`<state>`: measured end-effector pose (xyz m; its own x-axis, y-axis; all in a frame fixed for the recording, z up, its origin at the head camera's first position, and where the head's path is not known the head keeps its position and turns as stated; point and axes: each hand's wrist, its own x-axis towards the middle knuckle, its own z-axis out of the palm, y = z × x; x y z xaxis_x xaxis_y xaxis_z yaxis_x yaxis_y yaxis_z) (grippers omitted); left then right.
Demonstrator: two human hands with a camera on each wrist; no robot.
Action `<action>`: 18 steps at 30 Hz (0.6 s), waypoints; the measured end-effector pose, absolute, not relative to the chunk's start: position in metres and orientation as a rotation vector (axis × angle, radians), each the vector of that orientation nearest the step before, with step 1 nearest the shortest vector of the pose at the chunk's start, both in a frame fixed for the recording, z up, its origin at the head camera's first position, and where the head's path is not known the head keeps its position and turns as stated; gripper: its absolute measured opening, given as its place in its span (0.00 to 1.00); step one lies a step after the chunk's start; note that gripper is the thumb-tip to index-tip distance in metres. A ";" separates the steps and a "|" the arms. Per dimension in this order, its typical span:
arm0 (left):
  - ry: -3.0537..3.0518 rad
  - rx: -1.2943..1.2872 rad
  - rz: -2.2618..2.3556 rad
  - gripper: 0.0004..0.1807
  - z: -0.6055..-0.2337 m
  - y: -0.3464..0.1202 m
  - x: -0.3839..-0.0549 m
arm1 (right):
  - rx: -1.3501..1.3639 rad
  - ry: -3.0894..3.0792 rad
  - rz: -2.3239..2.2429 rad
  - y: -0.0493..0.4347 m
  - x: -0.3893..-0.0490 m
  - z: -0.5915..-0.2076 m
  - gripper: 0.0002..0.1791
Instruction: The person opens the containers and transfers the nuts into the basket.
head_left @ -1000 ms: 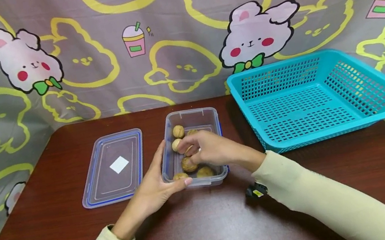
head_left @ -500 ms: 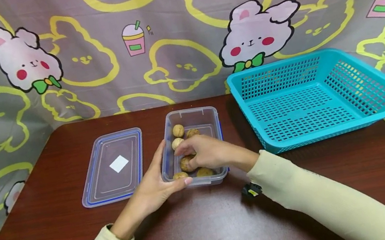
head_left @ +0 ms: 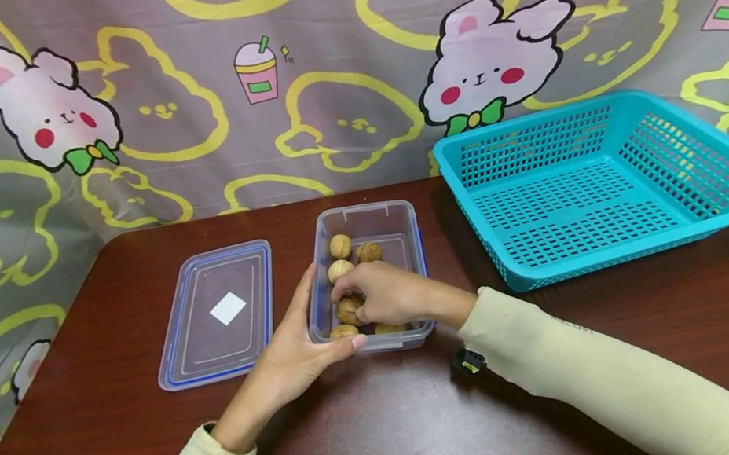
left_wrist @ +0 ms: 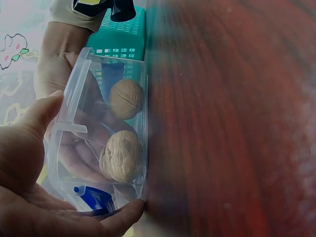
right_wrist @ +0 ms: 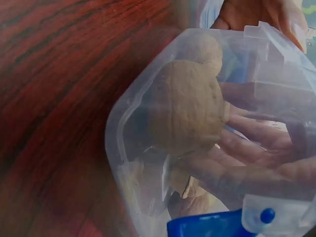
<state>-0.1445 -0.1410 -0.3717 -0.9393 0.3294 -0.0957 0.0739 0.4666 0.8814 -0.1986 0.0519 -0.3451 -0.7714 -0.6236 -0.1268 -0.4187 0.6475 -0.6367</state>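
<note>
Several walnuts [head_left: 341, 271] in clear box [head_left: 390, 342]; I see left hand [head_left: 299, 347] gripping box's near-left corner, right hand [head_left: 385, 292] lower inside than second ago, fingers curled, hold unclear: walnut grasp likely underway.

The right grip [head_left: 383, 292] partly hides a walnut [head_left: 349, 311]; the head view crops both sleeves [head_left: 616, 370].

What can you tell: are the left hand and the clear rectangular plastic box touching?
Touching. The left wrist view shows the left hand gripping the box, thumb against its rim.
</note>
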 end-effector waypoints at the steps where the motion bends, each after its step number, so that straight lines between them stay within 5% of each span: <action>1: 2.463 0.347 1.465 0.67 -0.372 -0.141 -0.145 | -0.841 2.546 -0.850 0.052 -0.199 -0.346 0.23; 18: 2.435 0.384 1.506 0.66 -0.372 -0.141 -0.145 | -0.884 2.626 -0.806 0.049 -0.194 -0.348 0.21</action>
